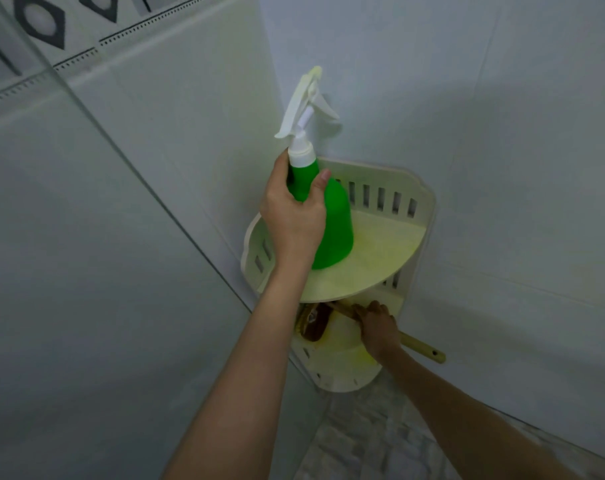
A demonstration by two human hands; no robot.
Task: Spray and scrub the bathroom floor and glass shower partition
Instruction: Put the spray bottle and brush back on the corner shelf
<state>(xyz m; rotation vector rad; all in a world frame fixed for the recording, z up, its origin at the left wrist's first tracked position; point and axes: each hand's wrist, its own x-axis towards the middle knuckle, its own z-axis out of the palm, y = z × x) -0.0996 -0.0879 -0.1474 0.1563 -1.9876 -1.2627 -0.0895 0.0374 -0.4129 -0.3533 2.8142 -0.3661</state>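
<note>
As both tools are on the corner shelf (380,251), you are at the first step of the task: taking what you need, before any spraying or scrubbing.

Your left hand (290,206) is curled round the neck of the green spray bottle (335,223), with the thumb on the front, just under the white trigger head. The bottle is upright on the upper tier, near its left side. I cannot tell if its base touches the tier or is a little lifted.

Your right hand (377,327) is lower and is closed round the wooden handle of the scrub brush (313,322). The dark head of the brush lies on the lower tier, under the upper one, and the end of the handle sticks out to the right, past the edge of the shelf.

The glass shower partition (52,271) is at your left, and a piece of the bathroom floor (363,445) shows below the shelf. I judge that the cleaning itself is not yet begun.

For the next move, lift the bottle straight up so that it clears the low rim. Draw the brush out sideways, because the upper tier is close above its head. Then your left hand needs a new hold, higher, so that a finger reaches the trigger.
</note>
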